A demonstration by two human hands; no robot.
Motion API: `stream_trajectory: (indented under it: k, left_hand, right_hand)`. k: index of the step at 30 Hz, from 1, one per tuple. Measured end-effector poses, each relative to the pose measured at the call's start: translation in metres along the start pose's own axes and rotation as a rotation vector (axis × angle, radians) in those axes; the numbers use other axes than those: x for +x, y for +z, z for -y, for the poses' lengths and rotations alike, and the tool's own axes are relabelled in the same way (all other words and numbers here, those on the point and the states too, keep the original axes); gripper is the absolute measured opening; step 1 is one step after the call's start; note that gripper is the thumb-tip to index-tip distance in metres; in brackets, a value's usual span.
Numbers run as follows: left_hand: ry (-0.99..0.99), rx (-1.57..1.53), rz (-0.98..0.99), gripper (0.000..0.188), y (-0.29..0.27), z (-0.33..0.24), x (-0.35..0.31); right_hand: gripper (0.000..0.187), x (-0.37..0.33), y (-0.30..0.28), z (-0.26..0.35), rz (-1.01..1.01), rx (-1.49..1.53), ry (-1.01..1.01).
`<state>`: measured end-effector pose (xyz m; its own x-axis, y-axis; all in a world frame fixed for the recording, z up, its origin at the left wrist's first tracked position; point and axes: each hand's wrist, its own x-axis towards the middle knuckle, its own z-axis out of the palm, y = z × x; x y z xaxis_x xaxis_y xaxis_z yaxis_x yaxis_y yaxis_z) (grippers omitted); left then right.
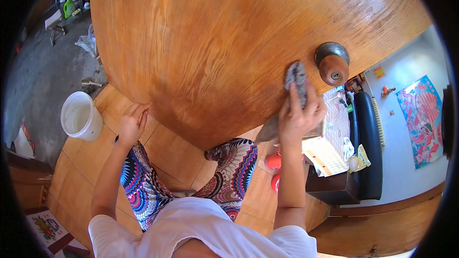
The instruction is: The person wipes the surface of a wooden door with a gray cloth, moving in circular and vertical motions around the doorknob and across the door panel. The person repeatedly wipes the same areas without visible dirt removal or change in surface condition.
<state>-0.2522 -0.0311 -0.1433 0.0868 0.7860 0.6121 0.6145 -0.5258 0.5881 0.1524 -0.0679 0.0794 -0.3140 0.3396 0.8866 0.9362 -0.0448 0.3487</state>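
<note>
A wooden door [205, 52] with strong grain fills the upper middle in front of me. My right hand [301, 114] presses a grey cloth [296, 79] against its face, just left of and below the round door knob [333, 69]. More of the greyish cloth hangs beneath the palm, partly hidden by the hand. My left hand [133, 120] is at the door's left edge, with its fingers bent and closed around that edge; the fingertips are partly hidden.
A white bucket [82, 116] stands on the tiled floor [177, 148] at left, near a small brush [91, 82]. To the right are a table with a checked cover [337, 138], a dark sofa [368, 148] and a colourful poster [423, 119]. Red objects [273, 161] lie below my right arm.
</note>
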Motion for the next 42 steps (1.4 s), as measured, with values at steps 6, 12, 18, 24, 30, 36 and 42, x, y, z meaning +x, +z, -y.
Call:
stream_trajectory:
  k: [6,12,18,24,30,36,42]
  left_hand:
    - [-0.062,0.156,0.064,0.017,0.009,0.02,-0.01]
    - [-0.369,-0.185,-0.117,0.019,0.028,0.07,-0.024]
    - [-0.524,-0.258,-0.086,0.022,0.025,0.063,-0.023]
    - [-0.557,-0.326,-0.101,0.022,0.029,0.071,-0.024]
    - [-0.532,-0.373,-0.133,0.022,0.031,0.078,-0.031]
    - [-0.563,-0.423,-0.14,0.022,0.031,0.079,-0.028]
    - [-0.601,-0.372,-0.093,0.022,0.027,0.071,-0.027]
  right_hand:
    - [0.032,-0.086,0.018,0.027,0.159,0.029,-0.208]
    - [0.043,0.008,-0.006,-0.016,0.022,-0.005,-0.113]
    - [0.045,0.008,0.0,-0.004,-0.003,-0.013,-0.118]
    - [0.03,-0.088,0.025,0.039,0.278,0.163,-0.271]
    - [0.051,0.004,-0.008,-0.016,-0.002,0.044,-0.029]
    - [0.036,-0.015,0.009,0.01,0.055,0.0,-0.062]
    - [0.036,-0.082,0.012,0.034,0.375,0.187,-0.219]
